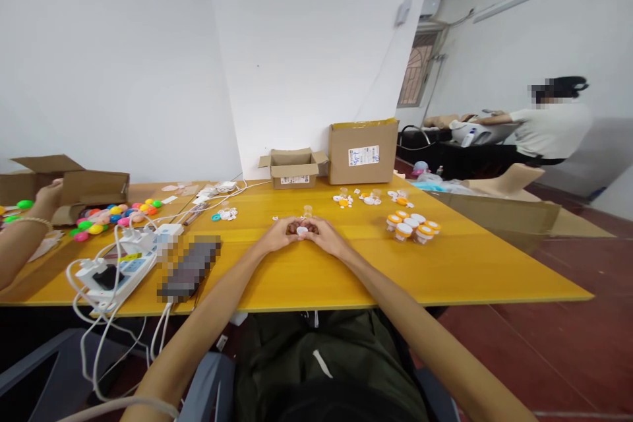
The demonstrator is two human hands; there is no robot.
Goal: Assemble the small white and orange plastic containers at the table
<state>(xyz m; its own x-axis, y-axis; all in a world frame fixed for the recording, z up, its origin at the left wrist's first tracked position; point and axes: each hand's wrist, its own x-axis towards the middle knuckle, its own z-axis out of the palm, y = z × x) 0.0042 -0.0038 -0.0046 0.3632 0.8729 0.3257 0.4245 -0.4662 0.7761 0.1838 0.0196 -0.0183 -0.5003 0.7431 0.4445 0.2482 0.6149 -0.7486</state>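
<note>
The single view comes from a camera on the person's head, looking forward and down along both forearms onto the yellow table [306, 277]. It sits close above the lap, so the table fills the middle ground, with the white wall [123, 46] and a cardboard box [363, 151] beyond.

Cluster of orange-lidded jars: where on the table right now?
In the head view, the cluster of orange-lidded jars stands on the yellow table, right of both hands, with the right hand nearest, in front of the tall cardboard box.
</note>
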